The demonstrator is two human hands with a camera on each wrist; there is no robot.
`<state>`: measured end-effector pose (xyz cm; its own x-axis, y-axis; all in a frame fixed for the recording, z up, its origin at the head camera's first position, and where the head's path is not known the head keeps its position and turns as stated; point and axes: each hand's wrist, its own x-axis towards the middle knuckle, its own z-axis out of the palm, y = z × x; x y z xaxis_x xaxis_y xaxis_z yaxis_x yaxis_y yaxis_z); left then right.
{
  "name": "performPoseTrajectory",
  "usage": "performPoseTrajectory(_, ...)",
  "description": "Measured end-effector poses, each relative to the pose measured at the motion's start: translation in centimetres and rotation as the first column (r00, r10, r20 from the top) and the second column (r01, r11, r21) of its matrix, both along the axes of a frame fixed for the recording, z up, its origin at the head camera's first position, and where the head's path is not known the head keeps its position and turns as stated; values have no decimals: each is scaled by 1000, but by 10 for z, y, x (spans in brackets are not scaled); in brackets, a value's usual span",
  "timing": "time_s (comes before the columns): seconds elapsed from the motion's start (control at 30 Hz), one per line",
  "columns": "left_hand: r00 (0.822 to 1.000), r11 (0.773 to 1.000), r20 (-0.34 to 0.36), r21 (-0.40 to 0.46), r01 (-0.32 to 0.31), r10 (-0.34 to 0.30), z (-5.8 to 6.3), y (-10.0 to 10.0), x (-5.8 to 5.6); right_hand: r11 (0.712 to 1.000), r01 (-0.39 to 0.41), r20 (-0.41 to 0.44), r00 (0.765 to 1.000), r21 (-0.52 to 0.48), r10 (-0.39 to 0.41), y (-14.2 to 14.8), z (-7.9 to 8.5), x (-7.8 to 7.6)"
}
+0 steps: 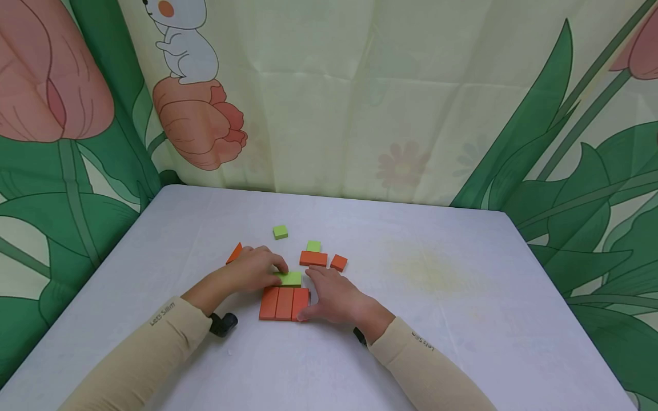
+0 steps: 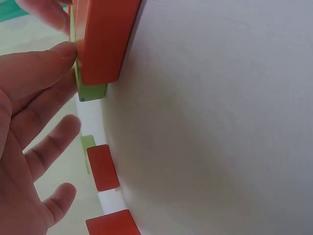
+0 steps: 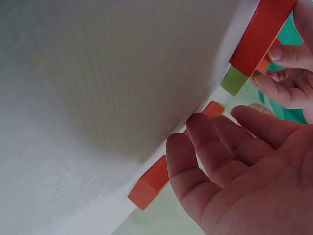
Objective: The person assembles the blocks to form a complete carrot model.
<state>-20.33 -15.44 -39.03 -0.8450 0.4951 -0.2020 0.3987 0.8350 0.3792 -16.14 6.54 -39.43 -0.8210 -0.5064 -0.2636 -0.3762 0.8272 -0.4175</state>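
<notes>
Three flat orange blocks point(image 1: 284, 303) lie side by side on the white table, forming one rectangle. Along their far side lies a light green block point(image 1: 291, 279). My left hand point(image 1: 253, 268) pinches the left end of this green block between thumb and fingers, its other fingers spread apart in the left wrist view. On the other side, my right hand point(image 1: 334, 297) has its thumb against the near right corner of the orange row. Its remaining fingers point(image 3: 210, 147) reach forward, loosely extended, holding nothing.
Beyond the hands lie an orange rectangular block point(image 1: 313, 258), a small orange block point(image 1: 338, 262), a green block point(image 1: 313, 246) and another green block point(image 1: 280, 232). An orange pointed piece point(image 1: 233, 253) shows partly behind the left hand. A patterned curtain point(image 1: 329, 103) hangs behind the table.
</notes>
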Motion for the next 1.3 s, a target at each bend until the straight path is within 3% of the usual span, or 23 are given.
performPoseTrajectory(0.47,1000,1000,18,16,-4,4,1,0,2,1000,9,5,1000,-14,-9,0,0,0)
performPoseTrajectory(0.97,1000,997,14,71,-4,3,-2,-3,6,998,-31,-19,999,-50,30,-1,4,4)
performPoseTrajectory(1.17,999,994,10,103,-38,37,-1,-10,13,996,-47,-21,999,-72,46,-1,2,5)
performPoseTrajectory(1.3,1000,994,10,104,-19,18,-1,-16,20,996,-52,-24,998,-66,51,0,2,4)
